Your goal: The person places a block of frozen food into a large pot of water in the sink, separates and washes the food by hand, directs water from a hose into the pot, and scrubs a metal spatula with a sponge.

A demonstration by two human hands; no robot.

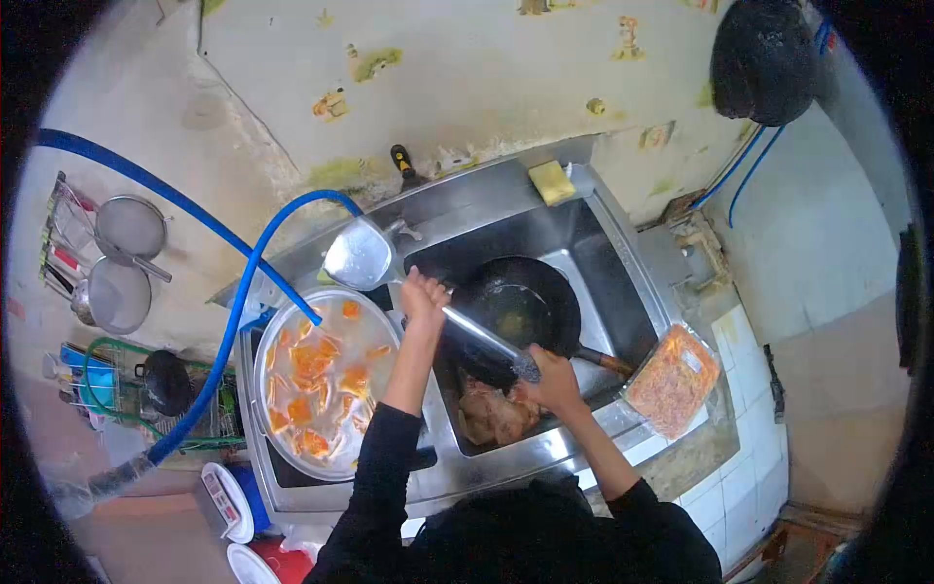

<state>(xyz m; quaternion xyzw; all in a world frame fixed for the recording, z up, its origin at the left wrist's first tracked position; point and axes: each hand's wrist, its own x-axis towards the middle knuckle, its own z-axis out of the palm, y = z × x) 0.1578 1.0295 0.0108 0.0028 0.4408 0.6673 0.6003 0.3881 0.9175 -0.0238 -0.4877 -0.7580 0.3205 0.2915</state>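
Observation:
A large metal wok spatula (477, 331) lies slantwise over the double sink, its broad blade (360, 255) at the upper left. My left hand (425, 295) is closed round the handle just below the blade. At the handle's lower end my right hand (553, 378) is closed on a grey, rough-looking scouring pad (525, 367) pressed against the handle. Beneath the handle, a black frying pan (516, 307) with a wooden grip rests in the right basin. Pale raw meat (494, 414) lies in the same basin, partly hidden by the pan and my right hand.
A big round basin (261, 389) of water with orange pieces fills the left side, a blue hose (243, 292) ending over it. A yellow sponge (552, 182) sits on the back rim. Packed minced meat (673, 380) is at the right. Strainers (129, 229) hang on the left wall.

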